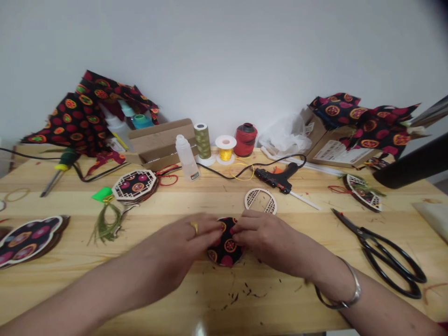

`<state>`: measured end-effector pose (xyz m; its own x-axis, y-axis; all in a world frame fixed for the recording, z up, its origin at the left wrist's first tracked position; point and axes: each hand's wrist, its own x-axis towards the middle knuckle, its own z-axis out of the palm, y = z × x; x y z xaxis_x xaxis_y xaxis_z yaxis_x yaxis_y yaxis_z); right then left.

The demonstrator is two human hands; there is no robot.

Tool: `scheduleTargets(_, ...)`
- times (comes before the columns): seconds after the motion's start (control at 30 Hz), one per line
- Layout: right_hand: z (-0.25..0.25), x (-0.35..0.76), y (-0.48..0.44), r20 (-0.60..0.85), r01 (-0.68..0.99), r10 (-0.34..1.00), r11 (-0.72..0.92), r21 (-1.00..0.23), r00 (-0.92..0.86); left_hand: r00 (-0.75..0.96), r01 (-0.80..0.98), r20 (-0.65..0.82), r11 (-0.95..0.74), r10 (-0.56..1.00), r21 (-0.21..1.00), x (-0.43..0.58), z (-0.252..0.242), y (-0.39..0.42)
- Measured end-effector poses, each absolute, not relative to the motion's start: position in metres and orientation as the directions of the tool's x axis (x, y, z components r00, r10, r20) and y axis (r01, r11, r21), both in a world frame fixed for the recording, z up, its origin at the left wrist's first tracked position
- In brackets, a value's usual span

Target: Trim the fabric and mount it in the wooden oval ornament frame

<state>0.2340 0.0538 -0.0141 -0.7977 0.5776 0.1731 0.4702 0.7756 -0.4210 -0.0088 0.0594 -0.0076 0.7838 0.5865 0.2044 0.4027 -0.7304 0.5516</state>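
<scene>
A small round disc covered in black fabric (227, 245) with pink and orange circle prints lies on the wooden table between both hands. My left hand (182, 242), slightly blurred, has its fingers closed on the disc's upper left edge; a ring shows on one finger. On the opposite side, my right hand (268, 238) pinches the disc's right edge with bent fingers. Its thumb is mostly hidden. Just behind the right hand lies a round wooden lattice frame (261, 200), partly covered by the knuckles. Dark fabric scraps (236, 296) are scattered in front of the disc.
Black scissors (381, 252) lie at right, a glue gun (280, 179) behind. Along the back stand a squeeze bottle (187, 157), a green thread cone (202, 142), yellow spool (226, 151) and red spool (246, 141). Lattice-framed ornaments (135, 186) and a screwdriver (59, 172) lie left.
</scene>
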Motion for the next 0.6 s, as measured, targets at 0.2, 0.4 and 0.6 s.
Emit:
scheduleTargets(0.2,-0.014,0.234,0.053,0.155,0.475,0.575,0.775,-0.417,-0.803,0.727,0.45,0.282,-0.745,0.626,0.493,0.017,-0.017,0.069)
scheduleTargets(0.4,-0.016,0.234,0.052,0.138,0.49,0.569,0.788,-0.373,-0.81,0.737,0.415,0.245,-0.707,0.63,0.572,0.026,-0.028,0.061)
scheduleTargets(0.6,-0.014,0.235,0.054,0.169,0.456,0.569,0.775,-0.438,-0.805,0.8,0.379,0.254,-0.786,0.543,0.489,0.022,-0.037,0.064)
